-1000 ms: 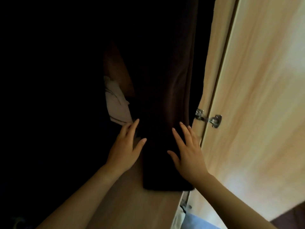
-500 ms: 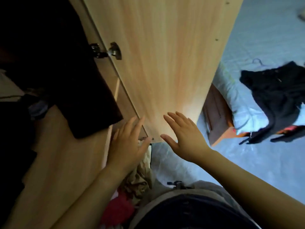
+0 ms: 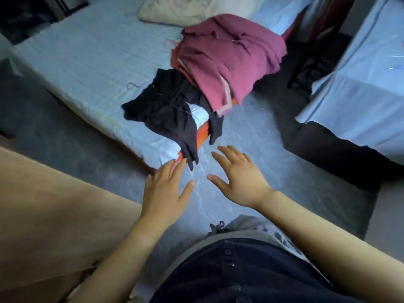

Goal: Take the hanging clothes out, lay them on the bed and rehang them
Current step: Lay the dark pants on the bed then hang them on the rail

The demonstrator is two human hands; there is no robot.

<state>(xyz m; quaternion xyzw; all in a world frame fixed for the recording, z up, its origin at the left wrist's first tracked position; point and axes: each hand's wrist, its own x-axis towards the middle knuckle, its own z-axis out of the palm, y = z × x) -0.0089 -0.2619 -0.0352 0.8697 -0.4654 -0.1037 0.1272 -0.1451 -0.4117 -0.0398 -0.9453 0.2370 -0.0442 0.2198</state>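
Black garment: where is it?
Head view, centre: the black garment lies on the near corner of the bed, drooping over its edge, beside the magenta pile, beyond the left hand.

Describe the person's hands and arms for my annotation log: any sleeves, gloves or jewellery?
The left hand and right hand wear no gloves, and no rings, watch or bracelets show. Both arms are bare to the frame's edge, with no sleeves visible.

Both hands, left hand (image 3: 163, 194) and right hand (image 3: 240, 179), hover empty with fingers spread, before the bed (image 3: 91, 62) holding a black garment (image 3: 166, 106) and magenta garment (image 3: 229, 57)
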